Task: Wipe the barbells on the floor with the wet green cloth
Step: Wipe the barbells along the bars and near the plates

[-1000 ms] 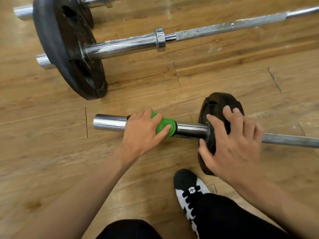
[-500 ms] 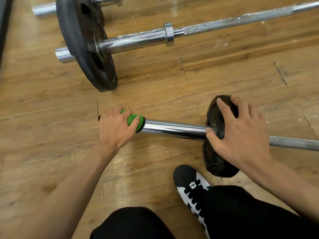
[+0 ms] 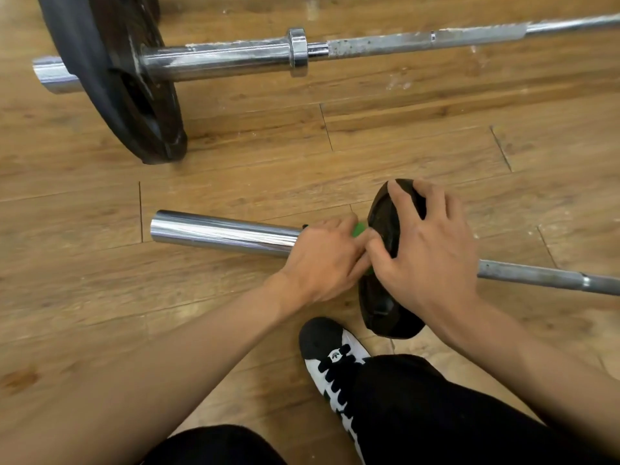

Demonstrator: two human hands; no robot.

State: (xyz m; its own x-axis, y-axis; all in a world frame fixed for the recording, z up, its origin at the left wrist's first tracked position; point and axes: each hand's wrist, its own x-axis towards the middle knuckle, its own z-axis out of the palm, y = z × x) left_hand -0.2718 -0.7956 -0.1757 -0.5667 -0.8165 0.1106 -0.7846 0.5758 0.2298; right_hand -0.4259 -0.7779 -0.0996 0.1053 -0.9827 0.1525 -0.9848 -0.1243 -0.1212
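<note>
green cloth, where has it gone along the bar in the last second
The left hand slid the green cloth out to the free end of the chrome sleeve, then back along it. It now sits against the small black plate, beside the right hand. The right hand kept hold of that plate, and the left kept the cloth wrapped round the bar.

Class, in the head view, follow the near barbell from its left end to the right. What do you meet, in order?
bare chrome sleeve → left hand gripping the green cloth → small black plate → right hand → thin grey shaft
</note>
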